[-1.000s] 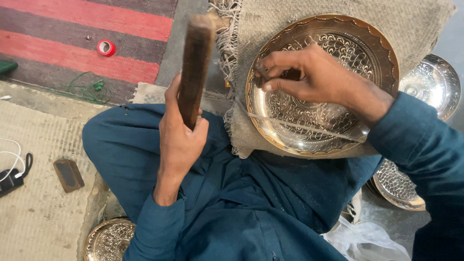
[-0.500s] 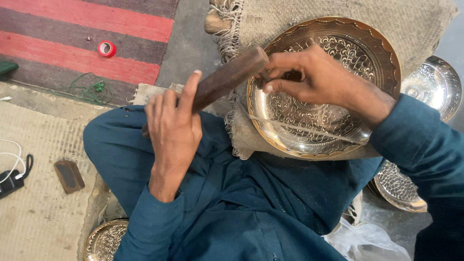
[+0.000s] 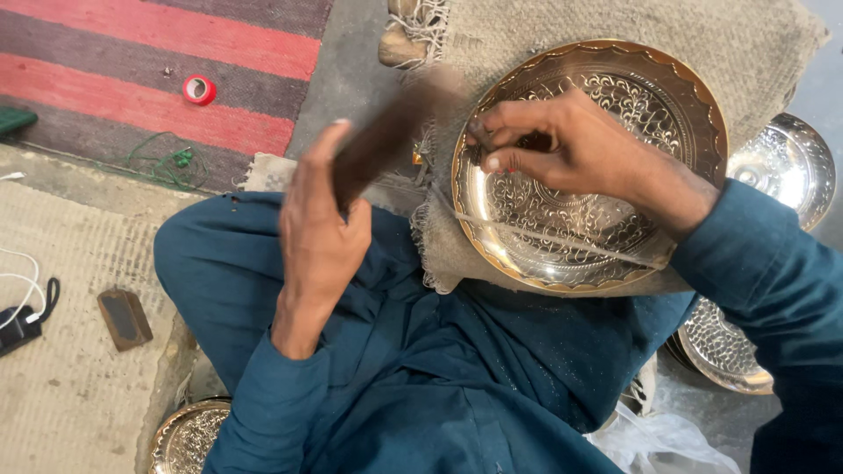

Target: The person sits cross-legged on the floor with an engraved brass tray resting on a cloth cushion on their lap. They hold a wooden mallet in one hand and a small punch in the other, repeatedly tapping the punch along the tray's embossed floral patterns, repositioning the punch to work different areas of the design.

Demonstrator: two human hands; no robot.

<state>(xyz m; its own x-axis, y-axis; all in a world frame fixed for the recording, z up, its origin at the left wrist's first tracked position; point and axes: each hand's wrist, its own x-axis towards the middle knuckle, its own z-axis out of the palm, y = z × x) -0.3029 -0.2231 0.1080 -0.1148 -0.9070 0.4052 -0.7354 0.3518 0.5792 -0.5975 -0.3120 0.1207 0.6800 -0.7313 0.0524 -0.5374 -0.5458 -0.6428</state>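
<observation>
1. Head view looks down on a person sitting cross-legged in dark teal clothing, with a round engraved brass plate (image 3: 606, 219) propped on burlap cloth (image 3: 702, 53) over the lap.
2. Left hand (image 3: 316, 237) is closed around the lower end of a dark wooden mallet (image 3: 386, 140); the thumb points up along the handle. The mallet is motion-blurred, tilted up and to the right, with its far end near the plate's left rim.
3. Right hand (image 3: 571, 145) rests on the upper part of the plate's face, fingers pinched together on a small dark tool (image 3: 479, 140) that touches the metal near the left rim. The tool is mostly hidden by the fingers, so its shape cannot be told.
4. A thin pale cord (image 3: 562, 241) runs across the lower half of the plate.
5. Two silver-coloured engraved plates lie to the right: one (image 3: 790, 162) beside the burlap, another (image 3: 720, 347) lower, partly under the right sleeve.
6. Another brass plate (image 3: 189, 434) shows at the bottom left, beside the left elbow.
7. On the floor to the left lie a red and grey striped rug (image 3: 132, 53) with a red tape roll (image 3: 199, 89) on it, and a small dark block (image 3: 124, 318) on a beige mat (image 3: 61, 386).
</observation>
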